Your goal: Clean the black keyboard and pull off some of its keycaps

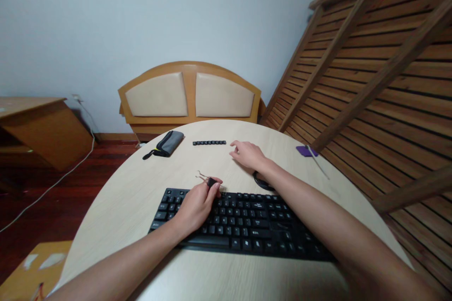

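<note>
A black keyboard (pixel 243 221) lies on the round table, some of its top-row keycaps off. My left hand (pixel 197 202) rests over its left half, closed on a keycap puller (pixel 211 182) with a black handle and thin wire prongs pointing away from me. Farther back, a neat row of black keycaps (pixel 209 143) runs from left to right on the tabletop. Just past the right end of that row is my right hand (pixel 247 154), its thumb and forefinger apart with nothing visible between them. My right forearm passes above the keyboard's right side and hides part of it.
On the pale tabletop (pixel 141 207) a grey and black pouch (pixel 170 144) lies back left. A coiled black cable (pixel 262 181) sits behind the keyboard. Toward the right edge are a purple item (pixel 305 151) and a pale strip (pixel 318 163). Wooden slats (pixel 370 84) lean beyond the table.
</note>
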The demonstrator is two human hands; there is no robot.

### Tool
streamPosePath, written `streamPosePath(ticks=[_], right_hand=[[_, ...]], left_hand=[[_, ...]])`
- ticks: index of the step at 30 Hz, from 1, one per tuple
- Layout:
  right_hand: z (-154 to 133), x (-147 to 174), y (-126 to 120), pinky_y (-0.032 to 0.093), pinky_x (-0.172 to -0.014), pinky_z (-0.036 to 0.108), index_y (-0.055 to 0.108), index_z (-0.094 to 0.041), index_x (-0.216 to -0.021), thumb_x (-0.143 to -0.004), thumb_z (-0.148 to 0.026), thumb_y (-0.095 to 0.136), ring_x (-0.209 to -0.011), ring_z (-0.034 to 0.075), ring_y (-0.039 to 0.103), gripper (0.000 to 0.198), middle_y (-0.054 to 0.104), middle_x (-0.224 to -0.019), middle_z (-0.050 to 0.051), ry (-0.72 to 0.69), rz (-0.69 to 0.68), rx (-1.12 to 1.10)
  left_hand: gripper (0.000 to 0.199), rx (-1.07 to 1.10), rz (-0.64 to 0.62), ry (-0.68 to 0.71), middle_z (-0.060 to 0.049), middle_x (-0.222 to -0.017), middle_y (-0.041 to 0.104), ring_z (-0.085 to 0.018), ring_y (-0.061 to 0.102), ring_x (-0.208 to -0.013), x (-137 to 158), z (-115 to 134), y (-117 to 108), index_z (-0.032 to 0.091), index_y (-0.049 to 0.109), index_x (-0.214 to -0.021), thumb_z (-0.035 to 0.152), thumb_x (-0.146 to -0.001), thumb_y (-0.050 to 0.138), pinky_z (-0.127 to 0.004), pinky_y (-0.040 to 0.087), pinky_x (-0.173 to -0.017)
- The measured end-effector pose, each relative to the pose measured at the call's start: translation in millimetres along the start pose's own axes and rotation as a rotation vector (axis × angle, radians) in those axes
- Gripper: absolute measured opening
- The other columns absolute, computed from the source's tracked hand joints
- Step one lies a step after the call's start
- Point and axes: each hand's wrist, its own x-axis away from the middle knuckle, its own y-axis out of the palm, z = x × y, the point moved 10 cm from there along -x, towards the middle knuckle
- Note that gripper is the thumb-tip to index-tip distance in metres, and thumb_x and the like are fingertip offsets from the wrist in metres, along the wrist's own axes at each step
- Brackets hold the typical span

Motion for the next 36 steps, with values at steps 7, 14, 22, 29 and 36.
streamPosePath(ticks=[7,14,22,29,36], right_hand=[[-20.1,81.0,-22.5,0.049,-0.084,0.029,0.074,-0.023,-0.104,-0.1,-0.037,0.052,-0.093,0.017,0.068,0.026,0.077,-0.104,0.003,-0.244,0.026,-0.299],[-31.4,102.8,-32.5,0.054,-0.082,0.031,0.072,-0.019,-0.111,-0.091,-0.036,0.064,-0.09,0.017,0.068,0.027,0.073,-0.111,0.007,-0.351,0.051,-0.785],[14.9,101.2,-7.6,0.056,-0.069,0.029,0.068,-0.019,-0.101,-0.087,-0.049,0.067,-0.074,0.017,0.07,0.032,0.072,-0.089,0.004,-0.071,0.16,-1.119],[17.1,107.3,2.7,0.053,-0.059,0.025,0.053,-0.023,-0.098,-0.086,-0.052,0.068,-0.064,0.015,0.07,0.035,0.071,-0.081,0.0,0.026,0.125,-1.193],[5.4,110.7,3.0,0.055,-0.064,0.027,0.05,-0.024,-0.099,-0.086,-0.045,0.071,-0.067,0.015,0.071,0.032,0.068,-0.08,-0.003,-0.044,0.065,-1.158]], left_hand=[[0.05,-0.152,-0.013,0.041,-0.009,-0.077,0.074,-0.029,0.068,-0.079,-11.5,16.7,-2.3,0.02,0.07,-0.075,0.049,-0.102,0.039,-0.035,0.048,-0.075],[0.042,-0.379,-0.175,0.183,-0.007,-0.077,0.075,-0.026,0.069,-0.075,-43.3,55.3,23.6,0.021,0.07,-0.074,0.037,-0.103,0.044,-0.03,0.044,-0.07],[0.031,-0.331,-0.142,0.167,-0.006,-0.097,0.076,-0.025,0.07,-0.086,-34.3,41.0,29.4,0.022,0.068,-0.112,0.046,-0.097,0.056,-0.033,0.049,-0.074],[0.02,-0.368,-0.257,0.208,-0.004,-0.1,0.075,-0.023,0.068,-0.093,-24.2,35.1,41.7,0.022,0.072,-0.1,0.038,-0.092,0.061,-0.033,0.051,-0.081],[0.021,-0.263,-0.283,0.094,-0.002,-0.101,0.078,-0.023,0.071,-0.092,-27.4,24.5,42.0,0.025,0.078,-0.097,0.041,-0.091,0.067,-0.03,0.052,-0.08]])
